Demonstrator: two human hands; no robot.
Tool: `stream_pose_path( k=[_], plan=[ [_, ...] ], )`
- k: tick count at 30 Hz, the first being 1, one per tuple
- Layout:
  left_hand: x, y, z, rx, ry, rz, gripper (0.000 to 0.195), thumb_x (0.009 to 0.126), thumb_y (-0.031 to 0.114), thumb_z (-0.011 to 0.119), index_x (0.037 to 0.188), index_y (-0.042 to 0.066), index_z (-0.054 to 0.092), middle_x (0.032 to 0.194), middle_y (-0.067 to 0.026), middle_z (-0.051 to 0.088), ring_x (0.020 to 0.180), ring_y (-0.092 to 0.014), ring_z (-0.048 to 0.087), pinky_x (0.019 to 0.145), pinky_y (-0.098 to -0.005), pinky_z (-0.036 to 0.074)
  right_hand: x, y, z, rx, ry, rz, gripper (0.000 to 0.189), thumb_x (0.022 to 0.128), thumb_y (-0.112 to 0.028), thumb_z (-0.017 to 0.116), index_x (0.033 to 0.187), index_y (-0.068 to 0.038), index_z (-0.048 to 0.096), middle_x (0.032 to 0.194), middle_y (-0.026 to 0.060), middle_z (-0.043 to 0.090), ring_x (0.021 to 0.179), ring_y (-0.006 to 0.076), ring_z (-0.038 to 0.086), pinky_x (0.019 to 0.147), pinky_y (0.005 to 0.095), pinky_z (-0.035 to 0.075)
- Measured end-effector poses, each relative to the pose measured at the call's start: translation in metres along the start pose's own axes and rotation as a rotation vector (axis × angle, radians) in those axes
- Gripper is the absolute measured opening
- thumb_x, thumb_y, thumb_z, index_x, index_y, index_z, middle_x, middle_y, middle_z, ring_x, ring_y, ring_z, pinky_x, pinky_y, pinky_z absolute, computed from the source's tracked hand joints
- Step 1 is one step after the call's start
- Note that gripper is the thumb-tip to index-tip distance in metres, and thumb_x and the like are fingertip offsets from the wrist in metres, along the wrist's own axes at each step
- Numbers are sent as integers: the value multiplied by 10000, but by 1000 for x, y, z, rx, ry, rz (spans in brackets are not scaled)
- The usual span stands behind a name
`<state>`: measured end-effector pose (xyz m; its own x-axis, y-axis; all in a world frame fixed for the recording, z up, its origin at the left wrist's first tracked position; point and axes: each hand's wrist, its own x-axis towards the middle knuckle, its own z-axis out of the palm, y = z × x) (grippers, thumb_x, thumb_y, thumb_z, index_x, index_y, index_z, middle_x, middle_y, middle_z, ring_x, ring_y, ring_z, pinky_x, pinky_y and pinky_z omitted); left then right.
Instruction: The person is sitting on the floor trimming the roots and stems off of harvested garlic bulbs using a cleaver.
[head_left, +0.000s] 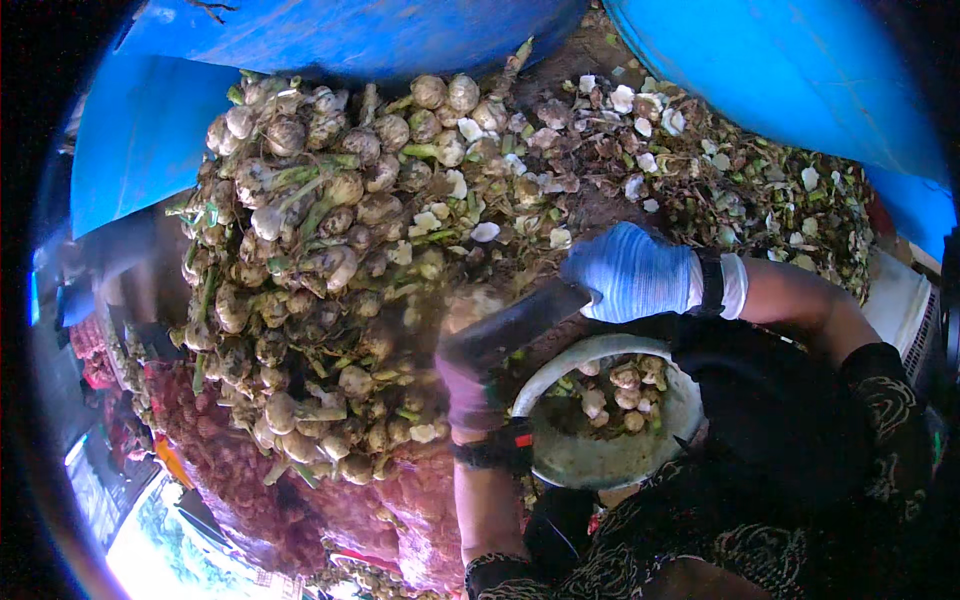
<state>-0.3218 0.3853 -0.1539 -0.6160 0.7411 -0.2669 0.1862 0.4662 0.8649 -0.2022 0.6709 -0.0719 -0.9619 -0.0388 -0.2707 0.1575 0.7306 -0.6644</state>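
Note:
My right hand (634, 271), in a blue-and-white striped knit glove, grips a wide dark blade (517, 322), which looks like a cleaver. The blade points left and crosses in front of my left hand (469, 382). Motion blur and the blade hide the left fingers, so whether they hold anything cannot be told. A pale blurred shape lies just beyond the blade. Past both hands spreads a heap of garlic bulbs (360, 142), many with green stalks and dirt on them. Below the blade stands a pale round bucket (596, 469) with several bulbs inside.
Trimmings and white garlic skins (720, 180) cover the far right. Blue plastic barrels or sheets (787, 75) edge the far side. Red mesh sacks of garlic (337, 510) lie at the lower left. A pale crate (900, 307) sits beside my right elbow.

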Motion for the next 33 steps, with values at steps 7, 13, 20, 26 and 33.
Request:
stream_pose_path(
  k=[7, 13, 20, 26, 33],
  plan=[
    [-33, 63, 33, -742, -167, -186, 471, 826, 331, 625, 1151, -4, 563, 1006, -102, 650, 874, -221, 621, 809, -352, 509, -14, -3, 0, -74, -128, -110, 352, 676, -331, 661, 927, -86, 642, 801, 105, 608, 703, 322, 626, 589, 459, 470],
    [-40, 77, 47, -1002, -278, -323, 481, 801, 304, 656, 1159, 2, 548, 1053, -107, 631, 939, -227, 603, 852, -367, 489, -13, -15, -16, -4, -151, -107, 329, 692, -368, 662, 892, -107, 649, 779, 96, 611, 694, 326, 629, 583, 466, 475],
    [-37, 85, 56, -1133, -285, -371, 503, 771, 272, 693, 1169, 10, 531, 1107, -112, 609, 1015, -234, 583, 901, -385, 465, -18, -7, -9, 20, -207, -129, 358, 691, -434, 662, 819, -101, 632, 740, 105, 612, 671, 344, 623, 574, 466, 470],
    [-27, 116, 49, -1132, -394, -202, 531, 746, 245, 725, 1178, 17, 517, 1153, -117, 590, 1080, -240, 565, 944, -401, 444, -22, 67, 31, -239, -67, 53, 265, 670, -352, 663, 772, -110, 631, 659, 129, 599, 625, 342, 610, 553, 459, 468],
    [14, 111, 33, -1425, -88, -271, 625, 870, 606, 444, 1213, 89, 516, 1007, -69, 594, 913, -266, 576, 822, -431, 493, -29, 47, 1, 199, 124, 163, 154, 698, -235, 597, 720, -86, 625, 628, 133, 604, 592, 343, 603, 540, 428, 480]
  ],
)
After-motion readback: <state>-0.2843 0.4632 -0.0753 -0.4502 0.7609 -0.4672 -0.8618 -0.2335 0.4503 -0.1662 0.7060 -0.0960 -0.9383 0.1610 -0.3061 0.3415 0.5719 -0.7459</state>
